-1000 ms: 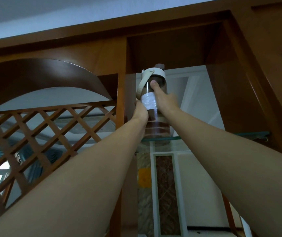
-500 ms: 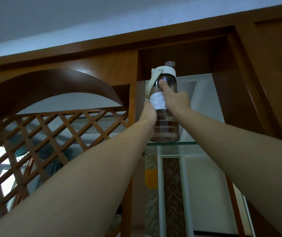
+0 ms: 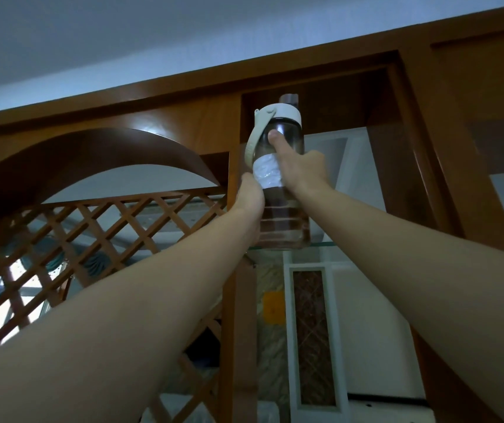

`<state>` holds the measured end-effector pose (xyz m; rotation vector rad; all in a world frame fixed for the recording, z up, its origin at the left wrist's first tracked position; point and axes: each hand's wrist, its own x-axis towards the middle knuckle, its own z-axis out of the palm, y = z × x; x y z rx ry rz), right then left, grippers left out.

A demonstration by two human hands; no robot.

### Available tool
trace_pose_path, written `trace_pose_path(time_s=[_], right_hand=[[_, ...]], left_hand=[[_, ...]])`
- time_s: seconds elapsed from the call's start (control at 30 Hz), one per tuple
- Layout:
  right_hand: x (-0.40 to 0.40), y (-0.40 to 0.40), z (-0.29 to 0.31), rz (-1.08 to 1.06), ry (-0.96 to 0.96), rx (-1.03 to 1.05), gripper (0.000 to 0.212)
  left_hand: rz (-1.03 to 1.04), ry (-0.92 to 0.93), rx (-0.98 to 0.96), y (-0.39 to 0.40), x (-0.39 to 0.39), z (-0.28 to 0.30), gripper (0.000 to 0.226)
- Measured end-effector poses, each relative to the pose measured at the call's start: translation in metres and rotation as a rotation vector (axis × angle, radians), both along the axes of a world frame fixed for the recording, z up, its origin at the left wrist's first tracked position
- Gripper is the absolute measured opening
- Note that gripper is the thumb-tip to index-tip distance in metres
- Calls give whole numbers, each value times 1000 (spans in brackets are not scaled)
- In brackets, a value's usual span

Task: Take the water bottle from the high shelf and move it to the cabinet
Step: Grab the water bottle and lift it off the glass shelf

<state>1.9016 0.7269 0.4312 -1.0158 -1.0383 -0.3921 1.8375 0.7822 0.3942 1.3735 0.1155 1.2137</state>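
Observation:
The water bottle (image 3: pixel 284 221) is dark and see-through, with a white lid, a pale carry strap and a white label. It stands upright on a high glass shelf (image 3: pixel 324 244) inside a wooden niche. Both my arms reach up to it. My left hand (image 3: pixel 249 199) wraps the bottle's left side at mid height. My right hand (image 3: pixel 301 169) grips its right side, with the thumb pressed up against the front below the lid. Whether the bottle's base touches the glass or is just off it, I cannot tell.
A wooden frame (image 3: pixel 421 154) boxes in the niche, with its top board close above the lid. To the left are a wooden post (image 3: pixel 238 331), a curved arch (image 3: pixel 92 154) and a diagonal lattice (image 3: pixel 92 239). Below the shelf, a white-framed panel (image 3: pixel 311 346) shows behind.
The view has tilted further upward, showing more ceiling. Both hands keep the same hold on the bottle, which stays at the glass shelf.

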Motion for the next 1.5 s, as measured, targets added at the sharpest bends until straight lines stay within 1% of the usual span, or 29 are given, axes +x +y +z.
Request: trace_pose_path(time_s=[0.07, 0.23, 0.33, 0.43, 0.63, 0.77, 0.87, 1.07, 1.27, 1.4, 1.5], right_hand=[[-6, -5, -9, 6, -18, -19, 55], [-17, -10, -42, 59, -31, -49, 58], [-21, -9, -68, 115, -18, -50, 65], [-23, -10, -103, 133, -32, -58, 68], [-20, -17, -177, 246, 34, -4, 53], [-22, -23, -222, 275, 74, -38, 50], [-25, -27, -255, 281, 83, -74, 45], [-29, -33, -317, 337, 171, -124, 51], [-39, -39, -371, 421, 272, -183, 43], [-45, -38, -400, 482, 324, -253, 35], [-53, -34, -413, 510, 321, -290, 36]], left_hand=[[4, -20, -12, -1, -4, -9, 59], [8, -38, -47, 7, -10, -38, 67], [-20, -62, -33, 6, -16, -67, 64], [24, -77, 5, 3, -21, -102, 59], [14, -38, -37, -7, -23, -170, 60], [23, 4, -61, -9, -25, -217, 62], [14, -3, -100, -14, -27, -254, 63], [98, 46, -160, -23, -35, -315, 65], [155, 148, -258, -39, -53, -377, 63], [184, 126, -337, -45, -66, -406, 59], [210, 159, -309, -52, -78, -419, 55]])
